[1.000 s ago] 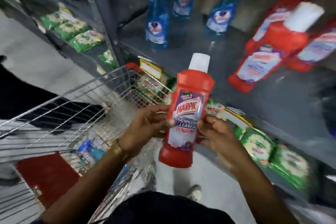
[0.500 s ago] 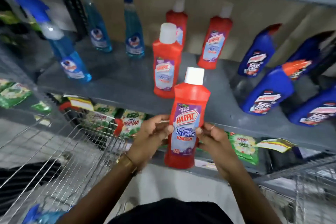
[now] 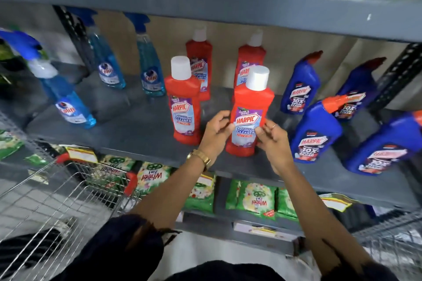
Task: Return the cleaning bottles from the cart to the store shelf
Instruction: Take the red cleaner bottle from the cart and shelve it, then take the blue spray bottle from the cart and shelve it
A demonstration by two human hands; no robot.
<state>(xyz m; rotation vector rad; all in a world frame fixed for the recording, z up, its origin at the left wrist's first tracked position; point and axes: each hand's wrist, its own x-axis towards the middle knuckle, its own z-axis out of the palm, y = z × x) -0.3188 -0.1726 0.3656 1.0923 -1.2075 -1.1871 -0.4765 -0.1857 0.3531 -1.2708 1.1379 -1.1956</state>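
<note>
A red Harpic bathroom cleaner bottle with a white cap stands upright at the front of the grey store shelf. My left hand grips its left side and my right hand pinches its right side near the label. Another red Harpic bottle stands just to its left, and two more stand behind. The wire cart is at the lower left, its inside mostly blurred.
Blue spray bottles stand on the shelf's left part. Blue Harpic toilet cleaner bottles fill the right. Green detergent packets lie on the shelf below. An upper shelf edge overhangs. A second wire basket is at lower right.
Both hands carried the red bottle from over the cart forward onto the shelf, to the right of the front red bottle. The view turned from the cart toward the shelf.
</note>
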